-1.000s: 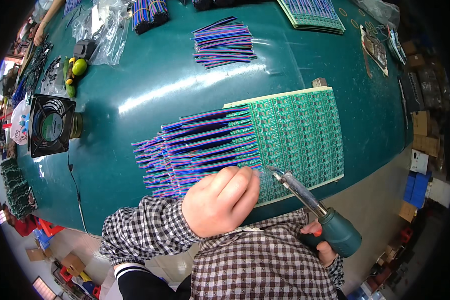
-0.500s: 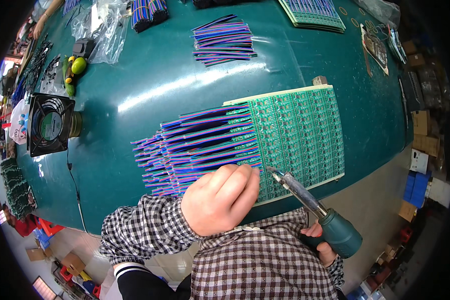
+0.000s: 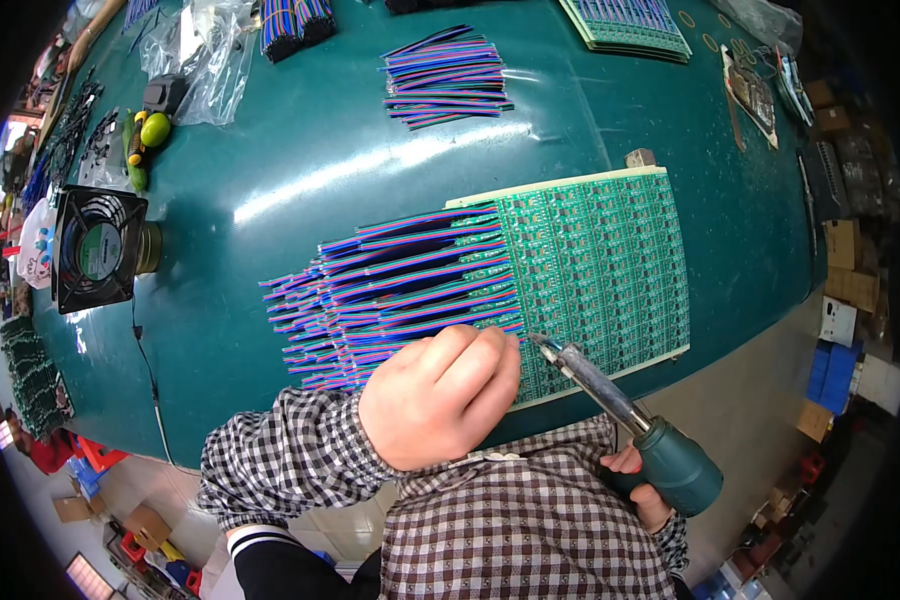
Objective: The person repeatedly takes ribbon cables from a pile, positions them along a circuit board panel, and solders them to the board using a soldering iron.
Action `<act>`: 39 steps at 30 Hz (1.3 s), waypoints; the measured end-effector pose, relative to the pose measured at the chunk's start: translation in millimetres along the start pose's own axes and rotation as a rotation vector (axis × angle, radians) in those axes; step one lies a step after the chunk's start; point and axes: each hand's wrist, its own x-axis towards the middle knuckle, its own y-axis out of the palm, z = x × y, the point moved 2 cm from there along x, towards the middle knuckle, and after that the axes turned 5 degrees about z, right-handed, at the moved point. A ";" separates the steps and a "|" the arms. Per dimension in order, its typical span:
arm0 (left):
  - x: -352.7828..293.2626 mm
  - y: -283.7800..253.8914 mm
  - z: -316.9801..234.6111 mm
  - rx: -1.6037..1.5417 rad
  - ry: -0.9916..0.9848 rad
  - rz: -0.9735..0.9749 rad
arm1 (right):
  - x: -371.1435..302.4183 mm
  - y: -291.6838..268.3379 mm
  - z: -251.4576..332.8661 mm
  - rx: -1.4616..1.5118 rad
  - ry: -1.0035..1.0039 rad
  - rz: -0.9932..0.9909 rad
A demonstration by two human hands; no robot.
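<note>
Slanting diagonally, soldering iron (image 3: 625, 406), tip (image 3: 537, 341) up-left

Left hand bunched with its back up, right hand curled low at the person's side.
The left forearm (image 3: 295, 455) comes in from the lower left and lies across the front of the body, its checked sleeve creased and gathered at the wrist. The left hand (image 3: 440, 400) is bare, its fingers bent side by side and drawn together toward the tips in a pinching grip (the thumb is hidden beneath). The right hand (image 3: 654, 508) sits lower, close against the right side of the torso (image 3: 520, 520), its digits wrapped in a closed grip; only parts of them show. Of the right arm, little more than a bit of checked sleeve (image 3: 674, 545) near the wrist is visible.
</note>
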 end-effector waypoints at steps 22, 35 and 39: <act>-0.8 -0.9 -0.5 0.004 0.006 0.021 | -3.1 -4.8 1.8 -0.113 0.005 0.003; -2.4 0.5 -1.2 0.027 0.019 -0.014 | -2.6 -5.7 -1.8 0.008 -0.006 0.012; -2.1 0.9 -1.5 0.020 0.013 -0.016 | -3.3 -5.3 -3.3 -0.005 -0.014 0.010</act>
